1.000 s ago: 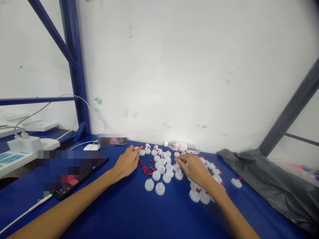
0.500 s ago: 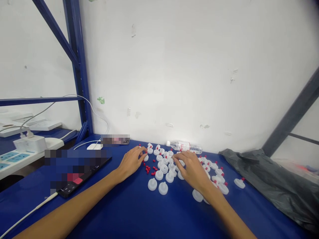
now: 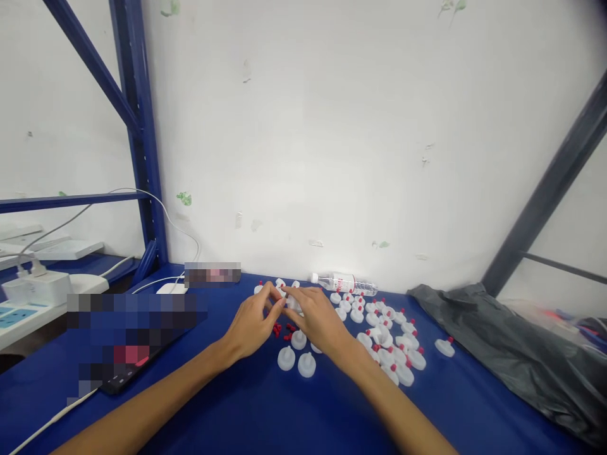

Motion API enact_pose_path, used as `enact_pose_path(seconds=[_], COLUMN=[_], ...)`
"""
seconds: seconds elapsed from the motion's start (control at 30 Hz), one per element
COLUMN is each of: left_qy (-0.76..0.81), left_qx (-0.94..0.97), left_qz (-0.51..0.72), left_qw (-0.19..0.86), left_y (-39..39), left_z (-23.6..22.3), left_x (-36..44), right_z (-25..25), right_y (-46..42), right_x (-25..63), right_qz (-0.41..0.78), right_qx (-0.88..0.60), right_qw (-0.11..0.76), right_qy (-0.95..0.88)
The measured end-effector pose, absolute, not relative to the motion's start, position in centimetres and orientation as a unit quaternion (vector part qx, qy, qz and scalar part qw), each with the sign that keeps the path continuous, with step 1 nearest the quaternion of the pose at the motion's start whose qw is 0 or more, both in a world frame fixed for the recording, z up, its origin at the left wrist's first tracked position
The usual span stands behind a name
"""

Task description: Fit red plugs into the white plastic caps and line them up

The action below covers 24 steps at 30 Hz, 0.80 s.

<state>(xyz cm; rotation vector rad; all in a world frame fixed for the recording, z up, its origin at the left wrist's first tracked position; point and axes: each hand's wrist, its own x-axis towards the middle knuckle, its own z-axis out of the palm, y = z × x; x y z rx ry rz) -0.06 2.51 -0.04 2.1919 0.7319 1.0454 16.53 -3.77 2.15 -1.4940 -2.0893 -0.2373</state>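
Observation:
My left hand (image 3: 251, 321) is closed in a pinch, its thumb and fingertips meeting those of my right hand. What the left fingertips hold is hidden. My right hand (image 3: 318, 316) curls over a white plastic nozzle cap (image 3: 293, 304), which shows partly between the two hands. Just below the fingers lie several small red tips (image 3: 288, 328). Plain white nozzle caps (image 3: 306, 364) without red tips sit nearest me. To the right of my right hand spreads a group of white caps with red tips on them (image 3: 379, 335).
A clear plastic bottle (image 3: 344, 282) lies against the wall. One red-tipped cap (image 3: 444, 347) sits apart, beside a dark grey plastic bag (image 3: 497, 354). On the left are a blurred dark device (image 3: 137, 354) with a white cable and a power strip (image 3: 23, 316). A blue metal post (image 3: 142, 126) rises behind.
My right hand has moved left from among the white caps and now meets my left hand. More red-tipped caps show where it was. The view has shifted slightly.

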Motion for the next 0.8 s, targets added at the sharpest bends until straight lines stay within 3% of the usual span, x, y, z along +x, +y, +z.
enact_pose_path(seconds=[0.13,0.37,0.53,0.8], left_qy=[0.265,0.289,0.325,0.305], left_qx=[0.883,0.845,0.861,0.883], left_qz=[0.342,0.379,0.354,0.314], left_qw=[0.181,0.241,0.169,0.169], left_y=[2.6,2.4,3.4,4.7], left_z=[-0.2,-0.4,-0.3,-1.7], left_x=[-0.1,-0.1,-0.7,-0.5], right_z=[1.4,2.4,3.2,1.7], right_y=[-4.4,-3.8,-3.8,-3.5], right_x=[16.9,20.5,24.7,25.2], right_qz=[-0.122,-0.198,-0.213,-0.166], right_qx=[-0.535,-0.568,-0.671,-0.710], right_qw=[0.265,0.244,0.310,0.214], right_qy=[-0.793,-0.761,-0.639,-0.650])
